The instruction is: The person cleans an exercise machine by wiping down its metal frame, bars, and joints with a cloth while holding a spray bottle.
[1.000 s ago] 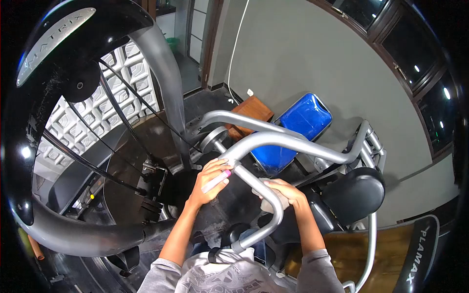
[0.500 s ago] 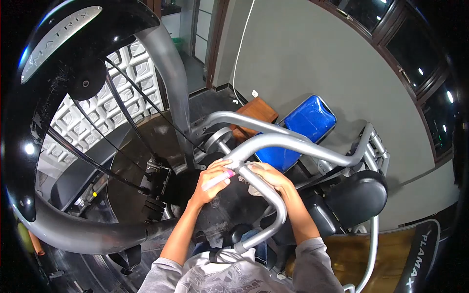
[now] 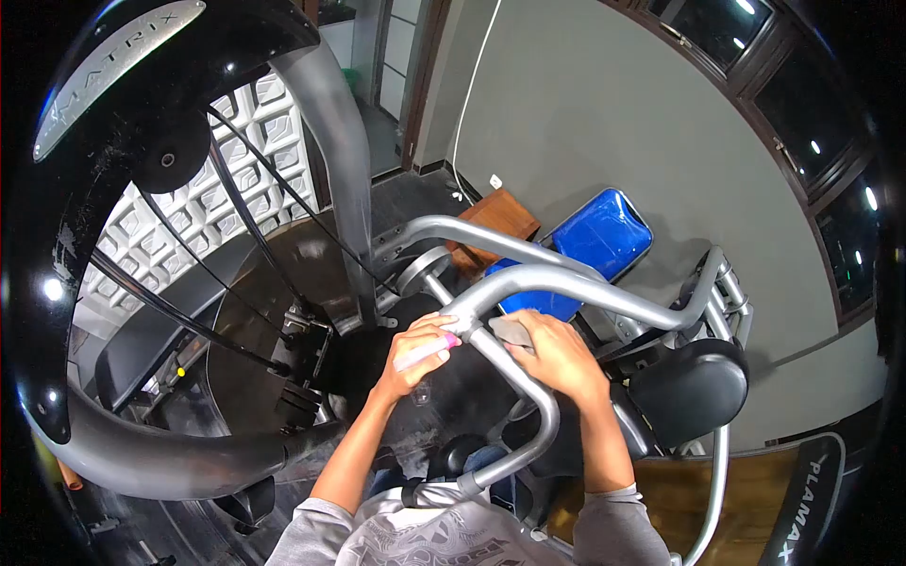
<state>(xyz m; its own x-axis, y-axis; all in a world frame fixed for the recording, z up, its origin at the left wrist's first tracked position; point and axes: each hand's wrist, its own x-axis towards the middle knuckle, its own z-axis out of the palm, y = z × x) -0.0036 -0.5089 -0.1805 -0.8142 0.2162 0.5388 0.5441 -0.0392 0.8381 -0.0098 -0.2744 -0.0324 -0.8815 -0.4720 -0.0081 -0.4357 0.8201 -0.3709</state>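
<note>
A silver tubular frame (image 3: 547, 277) of an exercise machine curves in front of me, with a branching joint near its middle. My left hand (image 3: 400, 370) is closed around a slim white bottle with a pink top (image 3: 421, 355). Its fingers rest against the frame at the joint. On the other side, my right hand (image 3: 564, 363) grips a grey cloth (image 3: 511, 331) just right of the joint. The lower bent bar (image 3: 528, 377) runs down between my forearms towards my waist. Whether the cloth touches the metal I cannot tell.
The machine's dark column (image 3: 66, 245) and cables rise on the left. A black pad (image 3: 689, 387) sits to the right. Beyond the frame are a wooden box (image 3: 500, 223) and a blue padded seat (image 3: 604, 231) by the grey wall. A PLAMAX board (image 3: 802, 500) stands lower right.
My right hand has come from beneath the bar to its right side, back of the hand now up, with the cloth showing more. My left hand stays nearly in place.
</note>
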